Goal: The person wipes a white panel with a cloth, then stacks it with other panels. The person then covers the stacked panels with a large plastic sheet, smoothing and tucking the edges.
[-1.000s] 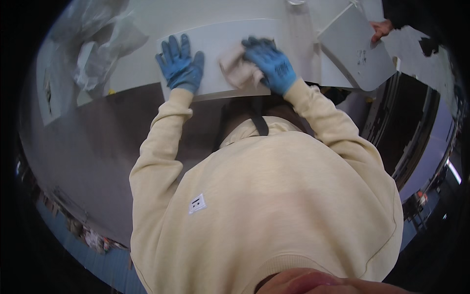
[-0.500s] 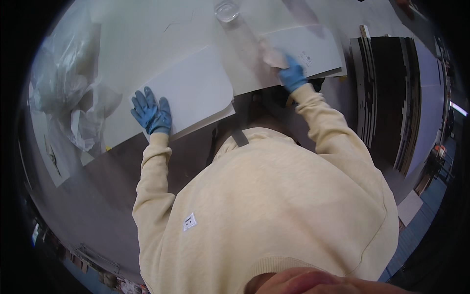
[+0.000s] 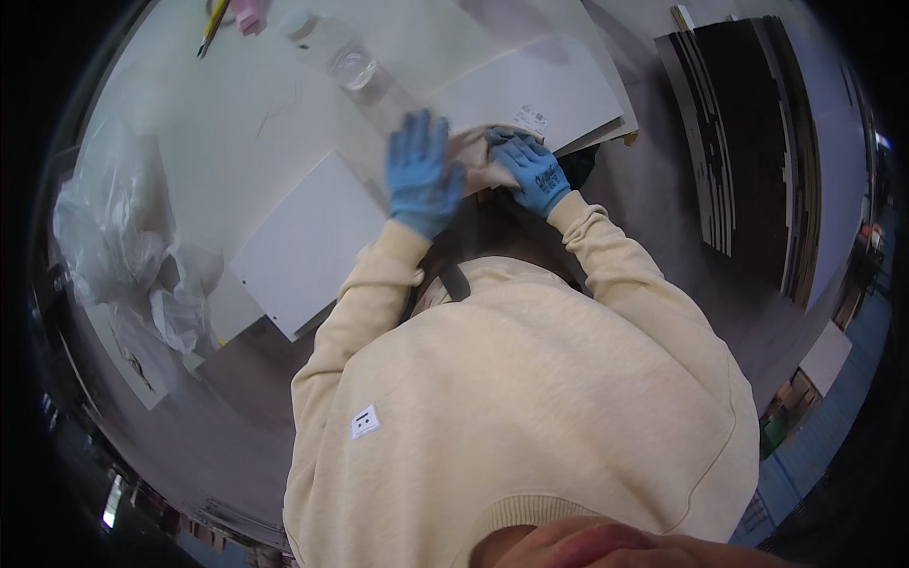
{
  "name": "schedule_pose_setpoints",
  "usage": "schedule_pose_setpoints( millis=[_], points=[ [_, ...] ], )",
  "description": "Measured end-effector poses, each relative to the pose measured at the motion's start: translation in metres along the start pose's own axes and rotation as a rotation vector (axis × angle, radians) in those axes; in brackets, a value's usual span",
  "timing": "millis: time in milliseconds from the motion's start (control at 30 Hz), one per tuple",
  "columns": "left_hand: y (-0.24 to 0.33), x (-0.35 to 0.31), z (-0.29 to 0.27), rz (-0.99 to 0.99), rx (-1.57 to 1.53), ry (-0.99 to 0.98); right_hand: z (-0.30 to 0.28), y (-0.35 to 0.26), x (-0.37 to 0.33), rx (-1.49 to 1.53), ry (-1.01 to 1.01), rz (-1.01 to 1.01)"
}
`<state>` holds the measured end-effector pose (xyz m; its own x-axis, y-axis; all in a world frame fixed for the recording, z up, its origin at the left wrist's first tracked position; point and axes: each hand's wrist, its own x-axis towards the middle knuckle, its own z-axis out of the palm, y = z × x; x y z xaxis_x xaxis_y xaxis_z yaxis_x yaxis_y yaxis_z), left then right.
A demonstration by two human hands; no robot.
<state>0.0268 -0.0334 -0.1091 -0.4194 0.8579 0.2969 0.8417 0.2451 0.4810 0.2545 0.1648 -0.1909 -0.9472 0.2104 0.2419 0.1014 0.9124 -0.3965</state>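
My left hand [image 3: 419, 175], in a blue glove, is held with its fingers stretched out and slightly blurred. It is beside a pinkish-beige cloth [image 3: 476, 163] and over the right corner of a white panel [image 3: 308, 237]; I cannot tell whether it touches either. My right hand [image 3: 532, 172], gloved the same way, grips the crumpled cloth at the table's near edge. Just beyond it lies a second white panel [image 3: 530, 83], which bears a printed label [image 3: 530, 117].
A clear bottle [image 3: 331, 52] lies on the white table [image 3: 237, 123], with a yellow pencil [image 3: 214, 26] and a pink object [image 3: 249, 15] at the far left. Crumpled plastic bags [image 3: 123, 208] cover the left side. Dark boards [image 3: 743, 142] are stacked on the right.
My left hand has left the left panel's near-left part and moved right, close to my right hand. My right hand has drawn the cloth nearer. The camera view has also shifted.
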Motion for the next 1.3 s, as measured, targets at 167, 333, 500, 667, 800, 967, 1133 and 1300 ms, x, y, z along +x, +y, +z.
schedule_pose_setpoints(
  millis=[167,333,500,667,800,967,1133,1300],
  points=[
    [0.013,0.027,0.058,0.017,0.079,-0.261,-0.078,0.127,-0.024,0.683,0.702,0.779],
    [0.004,0.021,0.067,0.022,0.113,-0.322,-0.075,0.121,0.050,-0.089,0.664,0.508],
    [0.006,0.024,0.067,0.058,0.154,-0.332,-0.021,0.087,0.118,-0.034,0.120,0.172],
    [0.009,0.024,0.067,0.027,0.145,-0.343,-0.082,0.213,0.123,0.029,0.639,0.415],
    [0.012,0.025,0.067,-0.007,0.153,-0.373,-0.085,0.186,0.090,0.076,0.739,0.294],
    [0.009,0.026,0.065,0.017,0.110,-0.348,-0.071,0.148,0.005,-0.076,0.338,0.311],
    [0.025,0.019,0.075,-0.232,0.046,-0.172,-0.103,0.237,-0.039,-0.147,0.654,0.521],
    [0.075,0.039,0.093,-1.063,-0.496,0.181,-0.071,0.234,-0.008,0.202,0.555,0.414]
  ],
)
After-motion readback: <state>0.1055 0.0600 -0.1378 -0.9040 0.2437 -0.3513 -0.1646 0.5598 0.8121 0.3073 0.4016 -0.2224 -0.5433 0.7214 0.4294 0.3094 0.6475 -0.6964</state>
